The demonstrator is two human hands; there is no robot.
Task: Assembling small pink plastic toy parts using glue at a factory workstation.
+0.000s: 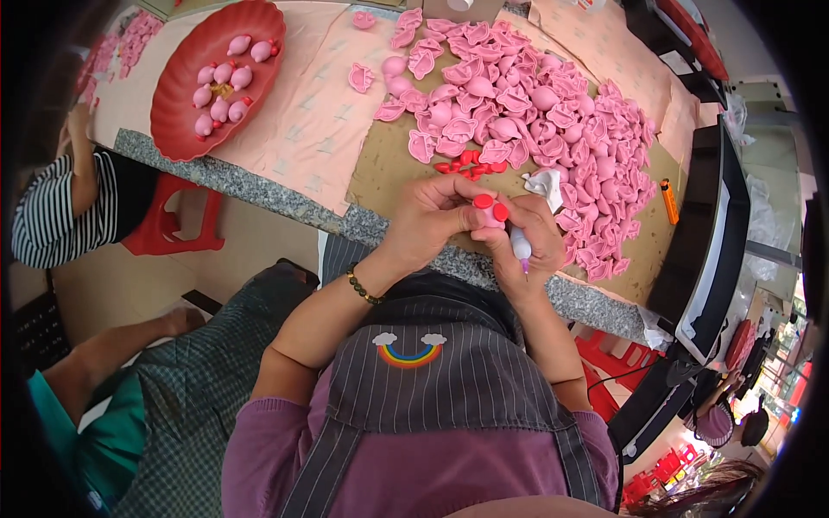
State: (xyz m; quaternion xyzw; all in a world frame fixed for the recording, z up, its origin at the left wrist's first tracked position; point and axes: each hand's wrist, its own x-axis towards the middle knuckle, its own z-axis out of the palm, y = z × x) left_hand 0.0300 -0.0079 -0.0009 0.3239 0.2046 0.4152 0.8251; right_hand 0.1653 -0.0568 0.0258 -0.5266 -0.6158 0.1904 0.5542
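Over the table's front edge, both hands meet at a small pink molded piece (492, 219) that carries two round red parts. My left hand (425, 223) pinches it from the left, its thumb just under one red part. My right hand (537, 235) steadies the piece with its fingertips. Tucked in that same hand is a small pale glue bottle (520, 243), its purple tip pointing toward me. Just beyond my fingers lie several loose red pieces (471, 162) and a crumpled white tissue (546, 186). A large heap of pink molded pieces (518, 95) spreads behind them.
A red scalloped tray (173, 129) at the far left holds several round pink pieces with red parts. An orange-handled cutter (669, 202) lies right of the heap. A black-framed panel (695, 246) borders the right side. Another person in striped clothing (59, 207) sits at the left.
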